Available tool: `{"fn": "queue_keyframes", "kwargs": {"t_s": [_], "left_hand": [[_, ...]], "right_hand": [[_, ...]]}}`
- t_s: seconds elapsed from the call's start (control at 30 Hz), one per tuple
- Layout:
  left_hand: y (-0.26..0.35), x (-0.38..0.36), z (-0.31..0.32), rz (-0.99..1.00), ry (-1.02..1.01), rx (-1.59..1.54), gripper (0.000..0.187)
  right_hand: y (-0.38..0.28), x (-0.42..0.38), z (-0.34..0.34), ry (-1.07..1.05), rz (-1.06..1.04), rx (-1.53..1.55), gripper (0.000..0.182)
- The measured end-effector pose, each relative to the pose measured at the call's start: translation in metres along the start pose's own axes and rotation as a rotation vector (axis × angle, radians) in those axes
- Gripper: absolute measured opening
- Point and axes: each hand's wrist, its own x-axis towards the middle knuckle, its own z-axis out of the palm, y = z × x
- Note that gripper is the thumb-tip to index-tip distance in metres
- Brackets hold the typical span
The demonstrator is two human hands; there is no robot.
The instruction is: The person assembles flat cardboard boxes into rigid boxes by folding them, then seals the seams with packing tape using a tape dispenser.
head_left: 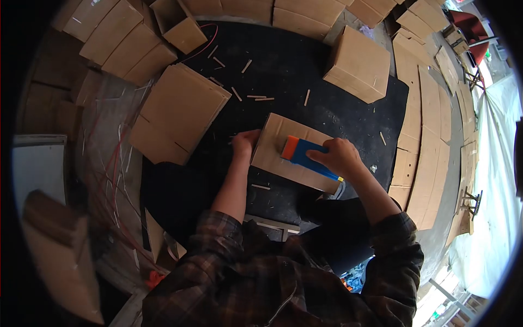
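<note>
Brown cardboard takes up most of what I see from where I stand, and the piece that matters is the carton point(271, 146) in front of the person, lying near the close edge of the black surface point(283, 65), its printed-looking details too faint for me to read. Across its top rests a blue tool point(301, 152) with an orange end point(290, 147) and a small yellow tip point(340, 179). The right hand point(343, 155) has a firm grip on it, thumb pressed along the upper face; the fingers underneath are mostly hidden. At the carton's far left edge sits the left hand point(246, 143), but I cannot tell whether its grip pinches the cardboard or merely braces it.

To handle this well, I would let the left hand steady the carton squarely while the right works, its fingers well clear of the orange end. Even, light pressure seems wise, since board like that could dent. I'd hold the tool low and level, too, so that neither end digs in.

Loose wooden strips point(307, 97) lie scattered beyond; one getting under the carton could make it rock. Another box point(177, 109) lies to the left and a taller one point(357, 65) to the right, both apart from the carton, leaving elbow room.
</note>
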Motion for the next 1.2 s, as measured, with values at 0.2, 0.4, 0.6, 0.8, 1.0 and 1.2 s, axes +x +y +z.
{"fn": "queue_keyframes", "kwargs": {"t_s": [0.2, 0.4, 0.6, 0.8, 1.0, 1.2], "left_hand": [[-0.005, -0.016, 0.001, -0.229, 0.025, -0.092, 0.048], [0.055, -0.085, 0.009, -0.063, -0.389, -0.102, 0.077], [0.071, -0.092, 0.011, 0.126, -0.32, 0.471, 0.078], [0.083, -0.137, 0.032, 0.844, -0.34, 1.46, 0.117], [0.078, -0.134, 0.032, 0.871, -0.292, 1.491, 0.119], [0.076, -0.133, 0.038, 0.88, -0.256, 1.541, 0.116]], "right_hand": [[-0.005, -0.002, -0.004, -0.042, 0.05, 0.014, 0.058], [0.0, 0.001, 0.003, -0.022, 0.026, 0.008, 0.06], [0.007, -0.001, 0.004, 0.001, 0.006, 0.006, 0.06], [0.008, -0.003, -0.004, -0.089, 0.008, 0.042, 0.059], [0.072, -0.045, -0.03, -0.035, -0.042, 0.11, 0.056], [0.173, -0.082, -0.02, 0.069, 0.013, 0.173, 0.049]]}}
